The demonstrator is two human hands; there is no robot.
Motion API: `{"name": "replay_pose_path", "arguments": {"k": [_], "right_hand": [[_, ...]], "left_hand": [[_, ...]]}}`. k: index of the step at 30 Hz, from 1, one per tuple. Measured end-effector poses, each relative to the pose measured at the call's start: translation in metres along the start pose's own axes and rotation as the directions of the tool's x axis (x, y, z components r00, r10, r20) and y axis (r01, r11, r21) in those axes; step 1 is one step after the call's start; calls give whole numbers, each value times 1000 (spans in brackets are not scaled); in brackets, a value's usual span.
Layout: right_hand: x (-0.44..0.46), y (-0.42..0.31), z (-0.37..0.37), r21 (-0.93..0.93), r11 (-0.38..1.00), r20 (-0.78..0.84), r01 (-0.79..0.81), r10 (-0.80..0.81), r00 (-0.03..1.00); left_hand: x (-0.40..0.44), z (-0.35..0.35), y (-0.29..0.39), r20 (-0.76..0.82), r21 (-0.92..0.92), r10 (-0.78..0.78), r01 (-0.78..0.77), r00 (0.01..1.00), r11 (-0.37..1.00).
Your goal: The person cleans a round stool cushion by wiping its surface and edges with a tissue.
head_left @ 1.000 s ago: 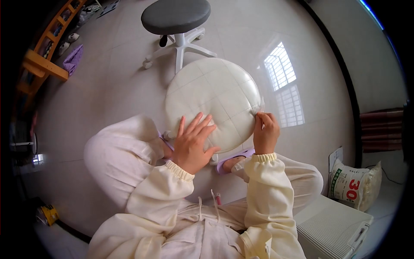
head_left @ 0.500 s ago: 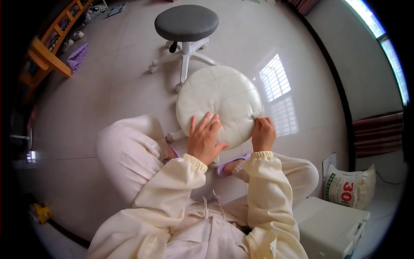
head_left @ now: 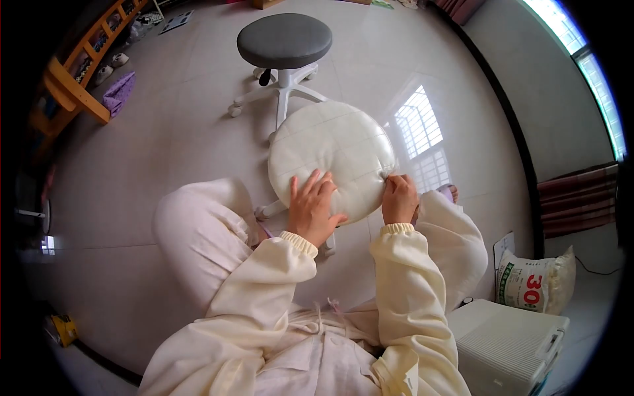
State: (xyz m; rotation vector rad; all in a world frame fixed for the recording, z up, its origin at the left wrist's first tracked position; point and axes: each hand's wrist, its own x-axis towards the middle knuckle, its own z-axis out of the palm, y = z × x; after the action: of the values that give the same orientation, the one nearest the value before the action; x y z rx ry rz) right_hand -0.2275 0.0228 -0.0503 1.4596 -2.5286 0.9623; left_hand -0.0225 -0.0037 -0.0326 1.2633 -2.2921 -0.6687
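A round, cream stool seat (head_left: 330, 142) with a stitched grid lies tilted between my knees, on a base with white legs. My left hand (head_left: 313, 206) rests flat on the near part of the seat, its fingers spread. At the seat's right rim, my right hand (head_left: 400, 198) pinches the cream cover, and the surface puckers beside the fingertips. The underside of the rim there is hidden by the hand.
A grey swivel stool (head_left: 284, 41) on white castors stands just beyond. To my right are a white ribbed box (head_left: 505, 340) and a printed sack (head_left: 535, 282). An orange wooden frame (head_left: 79, 92) and a purple cloth item (head_left: 119, 94) are at far left.
My right foot has moved out to the right, away from beneath the stool. The cream seat has shifted slightly left, with both hands still on it.
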Motion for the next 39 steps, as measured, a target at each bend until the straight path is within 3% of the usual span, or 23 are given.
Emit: {"name": "replay_pose_path", "arguments": {"k": [7,15,22,26,31,32,33,36,39], "right_hand": [[3,9,-12,88,996,95,5,-14,995],[-14,9,-18,395,919,41,-6,-11,999],[-31,5,-36,441,898,96,-7,-39,995],[-27,3,-36,478,877,108,-37,-17,994],[4,9,-12,568,804,141,-175,114,983],[11,9,-10,599,741,216,-304,216,952],[18,12,-5,597,742,216,-306,218,952],[38,29,8,786,545,131,-291,313,941],[50,36,11,808,495,138,-321,371,918]], "left_hand": [[-1,-4,2,7,-2,-14,14,1000,1000],[1,-13,13,33,115,-20,16,999,993],[6,-11,20,-7,221,-53,53,999,974],[7,-3,17,-26,148,1,3,1000,989],[7,-2,14,-3,146,-4,4,1000,989],[7,-2,14,-1,145,-3,3,1000,989],[7,-3,14,-1,143,-4,4,1000,990],[8,-3,13,0,138,0,0,1000,990],[7,-3,12,9,137,2,-3,1000,991]]}}
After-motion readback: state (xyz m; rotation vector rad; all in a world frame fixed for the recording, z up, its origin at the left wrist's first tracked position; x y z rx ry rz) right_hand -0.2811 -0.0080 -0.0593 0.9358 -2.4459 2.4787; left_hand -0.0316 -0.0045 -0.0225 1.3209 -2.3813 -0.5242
